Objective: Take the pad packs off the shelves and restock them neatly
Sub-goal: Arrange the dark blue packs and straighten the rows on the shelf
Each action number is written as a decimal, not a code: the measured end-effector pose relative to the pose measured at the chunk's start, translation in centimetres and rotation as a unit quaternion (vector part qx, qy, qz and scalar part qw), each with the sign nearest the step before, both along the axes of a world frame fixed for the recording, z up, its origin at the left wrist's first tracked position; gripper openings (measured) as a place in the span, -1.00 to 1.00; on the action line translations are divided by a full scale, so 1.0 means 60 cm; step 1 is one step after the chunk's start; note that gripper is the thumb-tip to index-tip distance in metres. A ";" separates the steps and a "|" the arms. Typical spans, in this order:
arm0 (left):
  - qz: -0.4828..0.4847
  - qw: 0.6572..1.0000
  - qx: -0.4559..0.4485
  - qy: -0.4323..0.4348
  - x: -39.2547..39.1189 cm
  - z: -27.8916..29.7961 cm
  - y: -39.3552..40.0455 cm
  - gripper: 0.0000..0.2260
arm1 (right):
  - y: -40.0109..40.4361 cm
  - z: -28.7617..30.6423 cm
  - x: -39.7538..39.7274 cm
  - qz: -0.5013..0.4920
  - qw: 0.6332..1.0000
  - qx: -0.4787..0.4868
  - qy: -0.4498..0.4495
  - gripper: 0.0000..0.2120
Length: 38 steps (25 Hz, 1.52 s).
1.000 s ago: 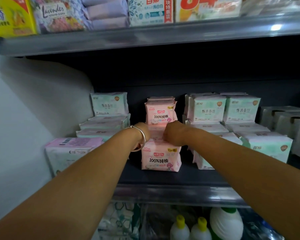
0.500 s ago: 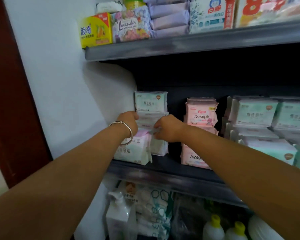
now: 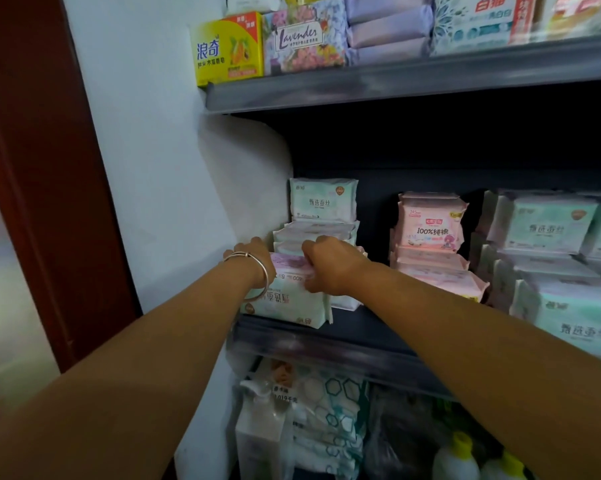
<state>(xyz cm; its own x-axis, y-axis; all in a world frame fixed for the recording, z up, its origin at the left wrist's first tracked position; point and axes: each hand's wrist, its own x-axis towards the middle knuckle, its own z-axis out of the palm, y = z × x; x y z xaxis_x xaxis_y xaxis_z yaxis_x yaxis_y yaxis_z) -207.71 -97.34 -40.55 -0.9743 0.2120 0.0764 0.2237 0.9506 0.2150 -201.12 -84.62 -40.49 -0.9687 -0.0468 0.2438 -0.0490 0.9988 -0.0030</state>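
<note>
On the middle shelf (image 3: 344,344), at its left end, stands a front pad pack (image 3: 288,303), pale green with a pink top. My left hand (image 3: 254,254), a silver bangle on its wrist, grips the pack's left top edge. My right hand (image 3: 330,265) grips its right top edge. Behind it lie flat green packs (image 3: 316,233) with one green pack upright (image 3: 323,199) on top. To the right are stacked pink packs (image 3: 430,226). More green packs (image 3: 551,226) fill the right side.
A white wall (image 3: 160,188) and a dark red door frame (image 3: 49,168) close the left side. The upper shelf (image 3: 396,81) carries soap boxes and lavender packs. Below are a pump bottle (image 3: 261,427), wrapped packs and green-capped bottles (image 3: 458,455).
Both hands left the pink stack in the middle and moved left to the green pile. They now hold the front pack at the shelf's left end. The view turned left.
</note>
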 end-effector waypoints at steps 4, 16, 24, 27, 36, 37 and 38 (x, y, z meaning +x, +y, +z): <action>-0.009 1.000 0.004 0.009 0.003 0.008 0.014 -0.50 | 0.011 0.019 0.016 0.001 1.000 0.015 -0.021 -0.77; -0.065 0.996 0.052 -0.023 -0.015 0.017 0.023 -0.69 | 0.034 0.019 -0.010 -0.053 0.989 -0.048 -0.131 -0.20; -0.089 0.994 0.046 -0.040 -0.046 0.014 0.013 -0.68 | 0.012 0.006 -0.046 -0.019 0.993 -0.021 -0.112 -0.44; -0.102 0.994 0.016 -0.043 -0.045 0.016 0.009 -0.69 | 0.012 0.007 -0.050 -0.024 0.992 -0.013 -0.123 -0.43; -0.091 0.992 0.057 -0.061 -0.049 0.011 0.026 -0.55 | 0.030 0.003 -0.066 -0.026 0.992 0.055 -0.109 -0.38; -0.095 0.992 0.060 -0.056 -0.050 0.010 0.025 -0.57 | 0.032 0.003 -0.065 -0.026 0.992 0.056 -0.107 -0.38; -0.093 0.992 0.066 -0.056 -0.051 0.009 0.024 -0.60 | 0.032 0.003 -0.063 -0.022 0.992 0.063 -0.107 -0.38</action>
<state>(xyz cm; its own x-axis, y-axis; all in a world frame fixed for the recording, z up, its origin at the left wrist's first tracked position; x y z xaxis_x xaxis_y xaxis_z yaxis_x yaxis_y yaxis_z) -210.78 -95.88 -40.00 -0.9234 0.3836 0.0095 0.3600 0.8575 0.3676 -204.90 -82.72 -40.29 -0.9994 -0.0198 0.0282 -0.0164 0.9931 0.1161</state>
